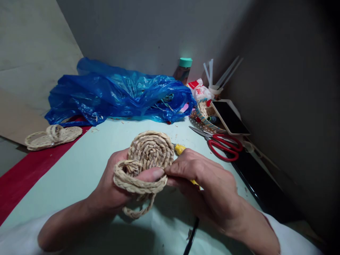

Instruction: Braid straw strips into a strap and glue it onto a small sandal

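A braided straw sandal [152,150] with a coiled sole is held up in the middle of the view. My left hand [114,180] is closed around its left side, its thumb lying across the sole through a braided loop. A loose braided straw end hangs below. At the sole's right edge my right hand [207,180] pinches the edge where the loop meets it; the fingertips partly hide that spot. Behind the right hand shows a yellow-handled tool [180,148] with a thin metal tip, mostly covered.
Another straw sandal [55,136] lies at the left on a red strip. A crumpled blue plastic bag [119,94] spans the back. On the right are red-handled scissors [224,145], a small basket [203,109], a tablet-like device [231,117] and a jar with a green lid [184,69].
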The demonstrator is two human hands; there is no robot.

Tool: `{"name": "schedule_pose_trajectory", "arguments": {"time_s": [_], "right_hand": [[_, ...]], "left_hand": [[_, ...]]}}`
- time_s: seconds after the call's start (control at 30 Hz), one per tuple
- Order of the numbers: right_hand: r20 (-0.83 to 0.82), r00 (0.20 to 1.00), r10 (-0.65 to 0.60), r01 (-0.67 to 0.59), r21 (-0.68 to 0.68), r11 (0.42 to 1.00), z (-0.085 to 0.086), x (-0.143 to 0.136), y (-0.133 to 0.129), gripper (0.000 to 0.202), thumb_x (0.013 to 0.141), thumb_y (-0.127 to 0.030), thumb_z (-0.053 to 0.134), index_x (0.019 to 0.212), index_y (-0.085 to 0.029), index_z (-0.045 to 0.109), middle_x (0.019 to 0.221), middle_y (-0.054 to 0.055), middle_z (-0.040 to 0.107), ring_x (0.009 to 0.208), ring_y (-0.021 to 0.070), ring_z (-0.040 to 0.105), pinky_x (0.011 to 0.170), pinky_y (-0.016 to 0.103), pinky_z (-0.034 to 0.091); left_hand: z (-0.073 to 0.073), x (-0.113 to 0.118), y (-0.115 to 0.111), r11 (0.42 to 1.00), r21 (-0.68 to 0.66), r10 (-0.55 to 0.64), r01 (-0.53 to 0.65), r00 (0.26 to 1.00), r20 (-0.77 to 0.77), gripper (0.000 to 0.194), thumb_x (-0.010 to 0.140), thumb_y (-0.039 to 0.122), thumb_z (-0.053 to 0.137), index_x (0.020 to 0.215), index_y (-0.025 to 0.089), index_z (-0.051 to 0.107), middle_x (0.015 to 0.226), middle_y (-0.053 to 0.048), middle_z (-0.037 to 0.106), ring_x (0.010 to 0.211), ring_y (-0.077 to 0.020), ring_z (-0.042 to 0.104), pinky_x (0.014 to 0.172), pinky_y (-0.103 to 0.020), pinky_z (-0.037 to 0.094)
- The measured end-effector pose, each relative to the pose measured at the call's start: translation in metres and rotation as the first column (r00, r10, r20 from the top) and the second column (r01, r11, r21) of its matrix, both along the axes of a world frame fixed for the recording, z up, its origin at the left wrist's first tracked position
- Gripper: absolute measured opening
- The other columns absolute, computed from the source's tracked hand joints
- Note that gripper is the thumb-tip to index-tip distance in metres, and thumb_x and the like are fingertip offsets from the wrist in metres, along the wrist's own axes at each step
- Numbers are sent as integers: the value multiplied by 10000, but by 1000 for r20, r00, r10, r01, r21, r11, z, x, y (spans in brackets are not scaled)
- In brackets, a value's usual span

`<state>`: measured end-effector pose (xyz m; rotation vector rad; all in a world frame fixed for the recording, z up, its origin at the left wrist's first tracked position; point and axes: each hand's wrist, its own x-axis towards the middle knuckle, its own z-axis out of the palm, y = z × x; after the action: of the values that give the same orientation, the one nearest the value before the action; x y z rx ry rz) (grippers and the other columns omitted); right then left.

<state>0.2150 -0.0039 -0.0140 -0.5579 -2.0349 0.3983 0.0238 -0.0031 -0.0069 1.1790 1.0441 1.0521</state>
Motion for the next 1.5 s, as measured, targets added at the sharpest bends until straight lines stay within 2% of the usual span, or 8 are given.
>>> {"name": "schedule_pose_trajectory", "arguments": {"time_s": [0.23, 0.4, 0.57, 0.77, 0.93, 1.1, 1.3, 1.5], "right_hand": [[-7, 996, -85, 84, -61, 995, -6, 0, 6, 110, 924, -138, 598, 1016, -192, 568, 837, 12, 646, 735, 113, 616, 670, 224, 505], [2, 983, -184, 179, -245, 953, -5, 1, 10, 248, 941, -187, 554, 1180, -189, 487, 806, 0, 637, 645, 107, 611, 585, 210, 518], [61, 973, -221, 227, -112, 968, -5, -2, 8, 205, 939, -176, 508, 1144, -178, 508, 810, 38, 657, 650, 139, 635, 603, 256, 536], [143, 967, -213, 207, 55, 977, -15, -4, 10, 159, 930, -147, 486, 1076, -165, 548, 782, 46, 649, 652, 159, 628, 591, 273, 519], [34, 945, -325, 318, 124, 940, -6, 3, 13, 133, 915, -104, 505, 1014, -168, 569, 840, 58, 632, 735, 175, 597, 648, 302, 495], [38, 961, -275, 277, -54, 959, 10, 8, 13, 277, 948, -155, 504, 1215, -177, 573, 1024, 83, 655, 879, 190, 569, 765, 339, 493], [24, 990, -142, 144, -245, 959, 5, 10, 23, 116, 953, -194, 547, 1014, -191, 646, 947, 49, 668, 895, 179, 587, 797, 318, 464], [82, 988, -130, 146, -236, 961, 0, 12, 26, 217, 925, -301, 616, 1115, -195, 621, 822, 30, 603, 761, 174, 541, 683, 302, 447]], "left_hand": [[-4, 6, 9, 995, -67, -62, 71, 990, 130, 124, 671, 156, 791, 779, 143, 733, 718, -15, 698, 637, -131, 598, 596, -210, 490], [-4, 11, 22, 958, -286, 81, 14, 945, 317, 305, 543, 181, 842, 806, 104, 707, 653, -50, 691, 560, -153, 626, 579, -262, 514], [10, 8, 36, 965, -261, 120, -30, 934, 336, 268, 530, 222, 813, 731, 96, 689, 546, -49, 653, 454, -147, 595, 466, -249, 476], [21, 6, 54, 990, -125, 96, -67, 965, 243, 262, 492, 225, 818, 688, 110, 688, 562, -51, 663, 499, -178, 611, 495, -291, 488], [25, 9, 60, 994, 56, 91, -95, 994, 66, 210, 515, 227, 827, 634, 106, 704, 561, -7, 635, 536, -133, 543, 523, -242, 416], [12, 17, 56, 992, 123, -4, 15, 996, -86, 204, 589, 260, 806, 660, 98, 704, 589, 13, 586, 566, -120, 471, 533, -234, 368], [-2, 24, 58, 984, 90, -137, 154, 976, -168, 253, 596, 287, 764, 550, 117, 583, 545, 34, 492, 548, -104, 420, 506, -217, 325], [-4, 28, 53, 974, 46, -202, 220, 948, -247, 190, 648, 289, 677, 639, 100, 664, 594, 11, 544, 599, -131, 461, 569, -237, 373]]}}
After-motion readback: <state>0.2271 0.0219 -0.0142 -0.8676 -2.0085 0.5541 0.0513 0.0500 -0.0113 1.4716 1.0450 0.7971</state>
